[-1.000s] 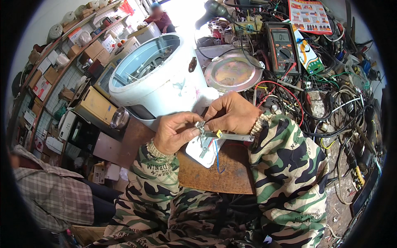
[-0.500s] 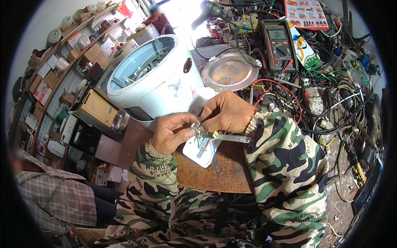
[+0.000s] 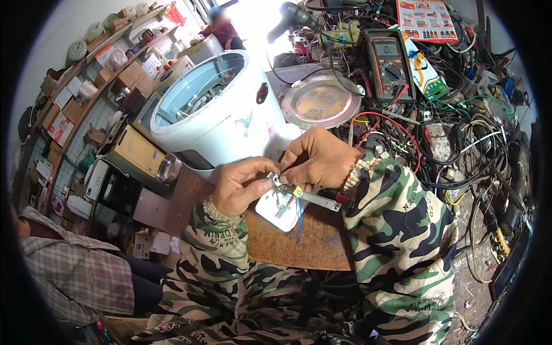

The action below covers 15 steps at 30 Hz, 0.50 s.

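Note:
My left hand (image 3: 240, 185) pinches a small metal bracket assembly (image 3: 275, 180) between thumb and index finger. My right hand (image 3: 322, 161) has its fingertips closed at the same assembly, just to the right. From it a metal strip (image 3: 323, 202) with a yellow piece (image 3: 298, 192) reaches rightward. A red and dark handle (image 3: 334, 194) shows behind the strip, below my right hand; its grip is hidden. Beneath the assembly lies a white plate (image 3: 268, 212), with red and blue wires (image 3: 299, 227) hanging over a worn wooden board (image 3: 325, 238).
A white cylindrical appliance (image 3: 218, 141) stands ahead, beside a round metal lid (image 3: 302, 115). A multimeter (image 3: 391, 63) sits among tangled cables (image 3: 460, 149) at the right. Shelves with boxes (image 3: 72, 103) line the left. One person (image 3: 75, 264) is at lower left, another (image 3: 221, 29) at the back.
The right end of the metal strip has tilted downward, and the red and dark handle has come into view behind it. Both hands remain pinched at the assembly.

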Tool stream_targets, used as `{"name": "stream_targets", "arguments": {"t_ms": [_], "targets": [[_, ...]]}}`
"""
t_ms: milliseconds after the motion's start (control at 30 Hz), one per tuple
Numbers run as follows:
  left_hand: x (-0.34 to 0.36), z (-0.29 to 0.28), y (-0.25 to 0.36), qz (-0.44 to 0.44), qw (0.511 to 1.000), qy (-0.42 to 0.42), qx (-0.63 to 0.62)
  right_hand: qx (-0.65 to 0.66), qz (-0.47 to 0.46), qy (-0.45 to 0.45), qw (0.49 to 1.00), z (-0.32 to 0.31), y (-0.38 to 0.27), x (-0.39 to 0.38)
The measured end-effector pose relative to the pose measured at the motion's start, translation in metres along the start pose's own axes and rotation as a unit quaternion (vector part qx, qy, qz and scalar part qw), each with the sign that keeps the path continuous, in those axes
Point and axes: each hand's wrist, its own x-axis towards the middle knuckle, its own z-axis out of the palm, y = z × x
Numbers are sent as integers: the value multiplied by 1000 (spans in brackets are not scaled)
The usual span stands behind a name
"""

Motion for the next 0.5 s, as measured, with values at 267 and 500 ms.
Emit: {"name": "stream_targets", "arguments": {"t_ms": [267, 500], "targets": [[3, 8, 10, 34, 999, 12, -2, -9, -9, 13, 1000, 6, -1, 0], [0, 6, 7, 20, 999, 30, 12, -45, -30, 27, 998, 5, -1, 0]]}}
